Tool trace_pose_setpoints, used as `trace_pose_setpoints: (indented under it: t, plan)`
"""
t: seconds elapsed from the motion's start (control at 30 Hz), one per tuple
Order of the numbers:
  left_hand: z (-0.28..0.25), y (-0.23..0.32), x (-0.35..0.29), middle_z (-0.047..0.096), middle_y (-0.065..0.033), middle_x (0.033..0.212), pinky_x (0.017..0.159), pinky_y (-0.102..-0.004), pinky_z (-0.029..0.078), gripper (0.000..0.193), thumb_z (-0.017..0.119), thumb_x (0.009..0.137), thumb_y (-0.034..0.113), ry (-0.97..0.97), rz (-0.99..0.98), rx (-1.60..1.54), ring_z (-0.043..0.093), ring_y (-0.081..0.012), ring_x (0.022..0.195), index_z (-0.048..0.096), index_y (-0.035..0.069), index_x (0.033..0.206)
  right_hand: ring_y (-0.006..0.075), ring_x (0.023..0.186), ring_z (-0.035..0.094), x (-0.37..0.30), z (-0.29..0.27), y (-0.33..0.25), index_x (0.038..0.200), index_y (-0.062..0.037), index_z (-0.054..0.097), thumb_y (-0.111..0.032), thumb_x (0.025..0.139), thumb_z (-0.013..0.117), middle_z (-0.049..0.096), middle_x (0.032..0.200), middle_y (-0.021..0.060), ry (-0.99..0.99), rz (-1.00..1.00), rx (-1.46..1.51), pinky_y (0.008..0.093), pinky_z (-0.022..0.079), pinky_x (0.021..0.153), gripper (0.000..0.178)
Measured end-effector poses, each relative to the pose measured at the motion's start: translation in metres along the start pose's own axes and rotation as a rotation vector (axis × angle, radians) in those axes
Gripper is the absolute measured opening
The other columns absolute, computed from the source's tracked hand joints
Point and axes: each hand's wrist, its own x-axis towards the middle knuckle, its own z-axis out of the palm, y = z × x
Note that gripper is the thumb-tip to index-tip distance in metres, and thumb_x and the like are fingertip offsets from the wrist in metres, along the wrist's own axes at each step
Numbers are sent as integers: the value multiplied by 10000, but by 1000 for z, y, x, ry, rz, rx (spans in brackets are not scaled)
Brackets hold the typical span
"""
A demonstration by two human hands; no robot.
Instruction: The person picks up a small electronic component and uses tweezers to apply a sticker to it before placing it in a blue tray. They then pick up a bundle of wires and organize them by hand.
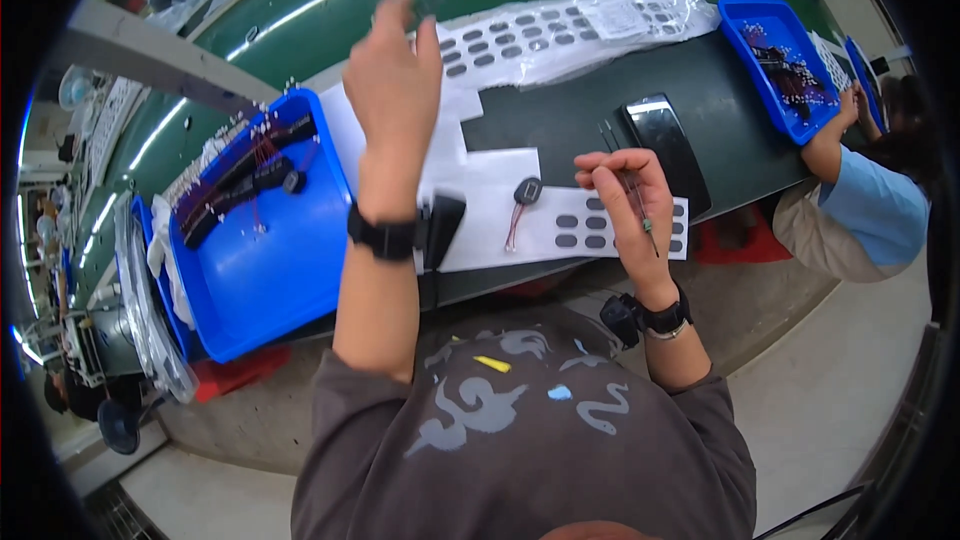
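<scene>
My right hand (635,202) is closed around a pair of thin metal tweezers (608,137), their tips pointing away from me. It hovers over the right part of a white sheet of dark oval pads (566,223). Left of that hand, on the sheet, lies a small dark oval speaker (528,190) with thin red wires trailing toward me. My left hand (398,80) is raised over white paper (508,162), near the far plastic-wrapped pad sheets (520,38). Its fingertips are blurred, and whether they hold anything is unclear.
At the left stands a blue tray (275,275) with bundles of wired dark parts (250,175). A black phone-like device (665,140) lies right of centre. Another blue tray (738,35) with wired parts stands far right, near a co-worker's arm (832,145). A metal post (165,50) rises at the left.
</scene>
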Motion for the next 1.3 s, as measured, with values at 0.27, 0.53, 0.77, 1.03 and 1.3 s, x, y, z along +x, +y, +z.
trace_pose_setpoints:
  t: [0.27, 0.53, 0.77, 1.03, 1.3]
  plan:
    - [-41, 31, -84, 706, -122, 1008, 713, -382, 538, 312, 744, 848, 270, -586, 76, -261, 677, -290, 863, 691, 68, 1080, 107, 876, 585, -29, -31, 8, 1201, -10, 522, -129, 1007, 567, 632, 1019, 78, 5, 3, -27, 236, 460, 834, 231]
    - [-35, 45, -125, 701, -86, 1003, 848, -338, 514, 360, 793, 799, 202, -591, 146, -34, 637, -236, 981, 702, 71, 1122, 68, 865, 572, -11, -2, 20, 1128, -24, 596, -152, 986, 615, 627, 1042, 53, 21, 90, -211, 210, 454, 770, 192]
    - [-40, 21, -118, 655, -77, 1210, 1087, -440, 371, 349, 785, 785, 163, -712, 140, -362, 554, -292, 1193, 704, 79, 1115, 54, 767, 578, -9, -6, 18, 999, -24, 635, -146, 964, 648, 652, 880, 24, 45, 114, -248, 200, 456, 696, 127]
    - [-35, 11, -130, 627, -85, 1286, 1147, -522, 299, 310, 793, 784, 182, -740, -63, -393, 465, -320, 1331, 731, 94, 1075, 56, 692, 575, -3, -11, 24, 942, -31, 615, -152, 950, 674, 640, 752, 9, 16, 113, -393, 198, 447, 641, 135]
    - [-30, 17, -129, 624, -62, 1328, 1187, -499, 255, 283, 789, 786, 159, -704, 70, -268, 433, -306, 1376, 758, 133, 1066, 59, 710, 588, -2, -11, 26, 926, -29, 605, -124, 938, 682, 635, 756, 14, 2, 180, -374, 203, 451, 640, 124]
